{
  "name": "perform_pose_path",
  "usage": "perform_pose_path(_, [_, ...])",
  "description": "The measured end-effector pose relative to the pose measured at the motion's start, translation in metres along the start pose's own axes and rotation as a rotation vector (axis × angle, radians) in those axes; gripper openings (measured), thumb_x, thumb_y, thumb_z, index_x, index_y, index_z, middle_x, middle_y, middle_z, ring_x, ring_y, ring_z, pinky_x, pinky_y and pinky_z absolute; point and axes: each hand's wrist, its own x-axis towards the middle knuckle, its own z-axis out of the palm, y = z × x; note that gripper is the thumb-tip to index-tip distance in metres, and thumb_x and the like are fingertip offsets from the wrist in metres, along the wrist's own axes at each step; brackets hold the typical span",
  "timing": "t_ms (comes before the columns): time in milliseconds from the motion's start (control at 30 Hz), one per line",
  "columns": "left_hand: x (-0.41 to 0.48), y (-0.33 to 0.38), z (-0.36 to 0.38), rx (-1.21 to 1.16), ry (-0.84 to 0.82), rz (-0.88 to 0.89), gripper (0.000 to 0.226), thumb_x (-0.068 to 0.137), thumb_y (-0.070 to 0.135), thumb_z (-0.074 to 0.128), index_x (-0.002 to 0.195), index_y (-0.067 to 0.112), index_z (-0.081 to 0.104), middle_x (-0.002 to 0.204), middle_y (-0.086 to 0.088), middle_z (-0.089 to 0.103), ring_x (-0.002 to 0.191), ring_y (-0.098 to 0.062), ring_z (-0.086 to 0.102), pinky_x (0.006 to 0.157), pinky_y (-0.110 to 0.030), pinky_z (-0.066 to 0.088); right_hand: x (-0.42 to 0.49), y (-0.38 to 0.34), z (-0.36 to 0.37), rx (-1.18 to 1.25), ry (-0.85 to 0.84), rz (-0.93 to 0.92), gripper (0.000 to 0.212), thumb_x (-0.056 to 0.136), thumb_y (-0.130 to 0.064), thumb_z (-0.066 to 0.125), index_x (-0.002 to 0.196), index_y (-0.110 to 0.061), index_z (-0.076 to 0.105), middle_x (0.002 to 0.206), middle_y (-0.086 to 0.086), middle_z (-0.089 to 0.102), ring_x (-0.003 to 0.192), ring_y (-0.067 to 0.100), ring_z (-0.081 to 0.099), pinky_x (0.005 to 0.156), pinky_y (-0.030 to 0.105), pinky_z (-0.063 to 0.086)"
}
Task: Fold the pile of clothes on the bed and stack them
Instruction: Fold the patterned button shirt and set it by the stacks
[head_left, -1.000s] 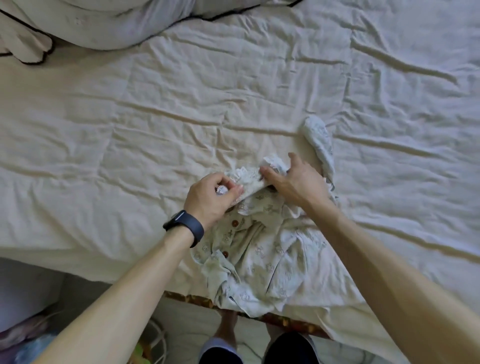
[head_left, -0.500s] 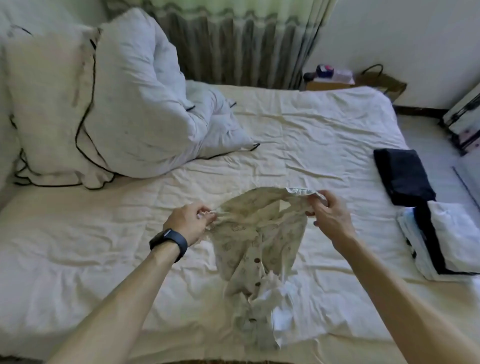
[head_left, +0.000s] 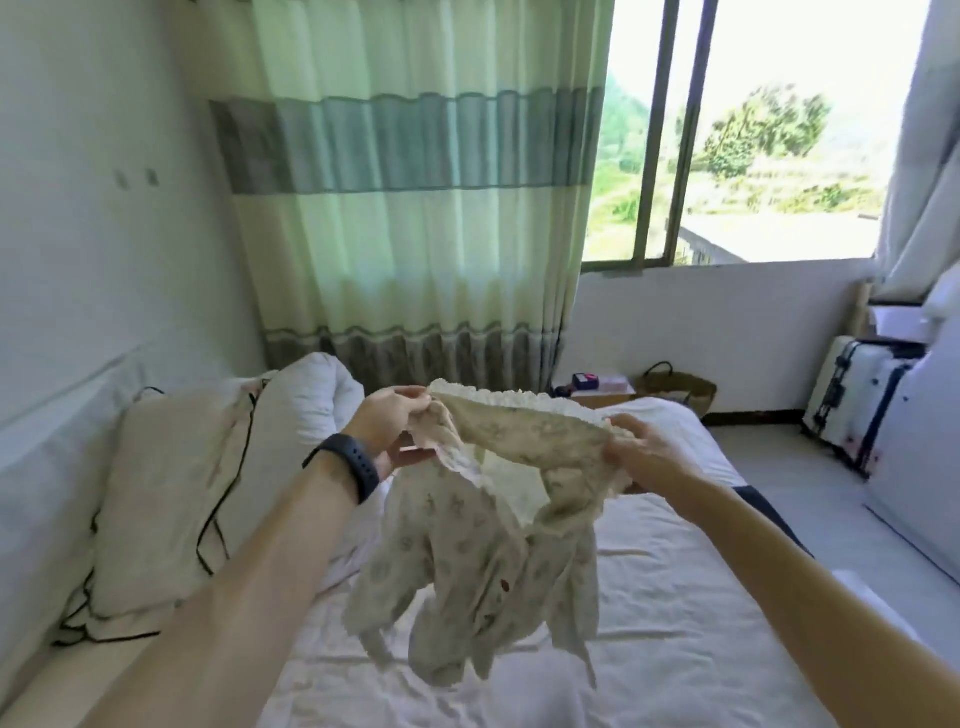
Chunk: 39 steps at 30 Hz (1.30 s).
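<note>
I hold a small cream patterned garment with a frilled edge and brown buttons up in the air over the bed. My left hand, with a dark band on its wrist, pinches the left end of the frilled edge. At the right end of that edge my right hand grips the cloth. The rest of the garment hangs down loose between my arms, clear of the sheet. A dark folded piece shows just behind my right forearm, mostly hidden.
Pillows and a bunched white duvet lie at the bed's left. Beyond the bed are a green striped curtain, a window, a basket and a small box on the floor. A white suitcase stands at the right.
Both hands have lifted the garment off the sheet and raised it high. My view has swung up from the bed to the curtain and window.
</note>
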Motion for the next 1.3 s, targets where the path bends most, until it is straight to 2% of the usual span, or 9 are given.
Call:
perform_pose_path(200, [-0.007, -0.013, 0.041, -0.074, 0.004, -0.124, 0.015, 0.104, 0.008, 0.048, 0.097, 0.012, 0.061, 0.083, -0.010, 0.061, 0.074, -0.022, 0.058, 0.070, -0.036, 0.051, -0.008, 0.023, -0.014, -0.030, -0.157, 0.153, 0.018, 0.102, -0.024, 0.054, 0.093, -0.015, 0.068, 0.091, 0.007, 0.069, 0.079, 0.018, 0.069, 0.063, 0.026, 0.059])
perform_pose_path(533, [0.014, -0.068, 0.054, 0.204, -0.049, -0.193, 0.021, 0.105, 0.013, 0.048, 0.107, 0.006, 0.067, 0.098, -0.012, 0.065, 0.086, -0.024, 0.060, 0.078, -0.035, 0.050, -0.013, 0.096, 0.027, 0.100, 0.020, 0.326, 0.038, 0.110, -0.034, 0.038, 0.107, -0.003, 0.059, 0.104, 0.014, 0.069, 0.092, 0.024, 0.071, 0.076, 0.041, 0.060])
perform_pose_path(667, [0.024, -0.080, 0.047, 0.514, -0.131, -0.140, 0.026, 0.098, 0.012, 0.061, 0.072, 0.009, 0.064, 0.062, 0.000, 0.064, 0.067, -0.018, 0.055, 0.059, -0.024, 0.047, -0.001, 0.116, 0.025, 0.395, 0.000, 0.618, 0.034, 0.105, -0.009, 0.034, 0.096, 0.003, 0.065, 0.076, 0.015, 0.070, 0.065, 0.027, 0.065, 0.052, 0.039, 0.058])
perform_pose_path(800, [0.019, -0.135, 0.023, 0.776, -0.185, -0.233, 0.025, 0.073, 0.031, 0.088, 0.081, 0.012, 0.074, 0.068, 0.004, 0.070, 0.068, -0.012, 0.064, 0.060, -0.020, 0.048, 0.004, 0.136, 0.011, 0.575, -0.139, 0.702, 0.042, 0.100, 0.003, 0.024, 0.096, 0.016, 0.063, 0.102, 0.027, 0.067, 0.093, 0.041, 0.063, 0.076, 0.054, 0.054])
perform_pose_path(900, [0.010, -0.180, 0.025, 0.737, -0.215, -0.324, 0.022, 0.086, 0.043, 0.076, 0.085, 0.022, 0.071, 0.063, 0.012, 0.068, 0.055, -0.002, 0.062, 0.044, -0.015, 0.043, 0.001, 0.155, 0.012, 0.587, -0.200, 0.688, 0.040, 0.101, 0.003, 0.028, 0.089, 0.009, 0.065, 0.094, 0.024, 0.064, 0.082, 0.036, 0.063, 0.076, 0.044, 0.054])
perform_pose_path(1000, [0.010, -0.215, 0.023, 0.711, -0.169, -0.442, 0.044, 0.089, 0.052, 0.069, 0.099, 0.009, 0.074, 0.081, -0.001, 0.071, 0.070, -0.015, 0.067, 0.049, -0.019, 0.047, -0.013, 0.169, 0.016, 0.482, -0.301, 0.650, 0.040, 0.106, -0.025, 0.047, 0.079, -0.004, 0.068, 0.070, 0.014, 0.060, 0.063, 0.026, 0.059, 0.062, 0.034, 0.050])
perform_pose_path(1067, [0.011, -0.228, 0.017, 0.683, -0.151, -0.498, 0.048, 0.090, 0.050, 0.069, 0.106, 0.005, 0.071, 0.094, -0.006, 0.071, 0.084, -0.022, 0.069, 0.059, -0.025, 0.053, -0.026, 0.174, 0.013, 0.402, -0.391, 0.669, 0.046, 0.096, -0.050, 0.063, 0.078, -0.008, 0.071, 0.071, 0.013, 0.067, 0.064, 0.027, 0.064, 0.059, 0.033, 0.051])
perform_pose_path(1167, [0.007, -0.237, 0.008, 0.613, -0.207, -0.591, 0.046, 0.092, 0.047, 0.068, 0.113, 0.007, 0.066, 0.112, -0.009, 0.069, 0.107, -0.027, 0.066, 0.090, -0.041, 0.057, -0.036, 0.193, 0.009, 0.154, -0.457, 0.590, 0.042, 0.092, -0.037, 0.075, 0.103, 0.003, 0.071, 0.093, 0.017, 0.072, 0.073, 0.027, 0.069, 0.061, 0.034, 0.054])
perform_pose_path(1300, [-0.007, -0.240, 0.008, 0.387, -0.315, -0.705, 0.025, 0.092, 0.031, 0.070, 0.097, 0.007, 0.066, 0.085, -0.004, 0.076, 0.080, -0.017, 0.073, 0.064, -0.034, 0.061, -0.044, 0.213, 0.006, 0.466, -0.414, 0.707, 0.037, 0.102, -0.029, 0.056, 0.076, -0.008, 0.070, 0.068, 0.008, 0.064, 0.057, 0.019, 0.062, 0.053, 0.028, 0.054])
